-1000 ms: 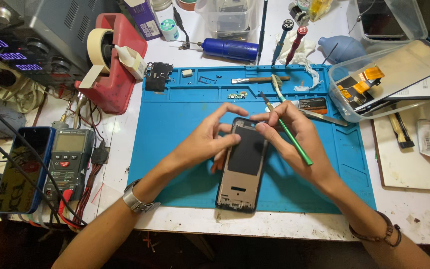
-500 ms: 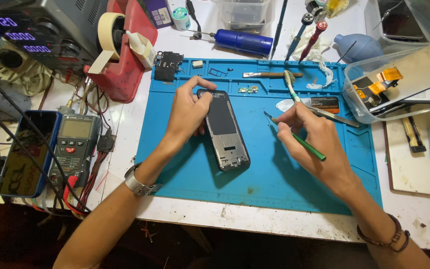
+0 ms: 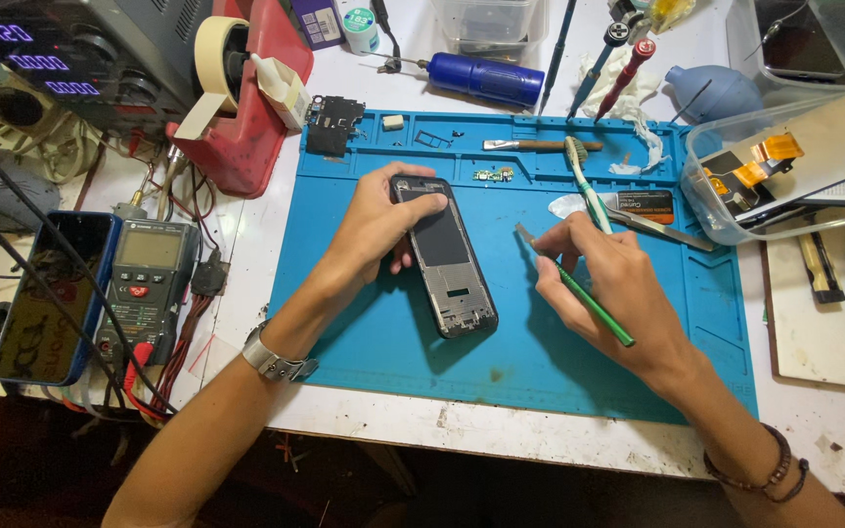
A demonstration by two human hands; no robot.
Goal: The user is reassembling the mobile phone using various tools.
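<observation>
While left hand (image 3: pixel 378 220) pins the open phone frame (image 3: pixel 445 256) flat on the blue mat (image 3: pixel 393 332), right hand (image 3: pixel 610 284) just beside it pinches a green pry tool (image 3: pixel 579 289), bare mat toward the worktop (image 3: pixel 501 430) edge.

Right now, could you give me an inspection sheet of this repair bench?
Surface: blue work mat on a white bench.
Job's things: opened phone frame flat on the mat; green-handled tool.
Clutter: toothbrush, blue bottle, tape dispenser, plastic tub.
Hands: left hand holds the frame's top; right hand grips the tool.
Cables: tangled beside the multimeter.
Surroundings: power supply at far left.
</observation>
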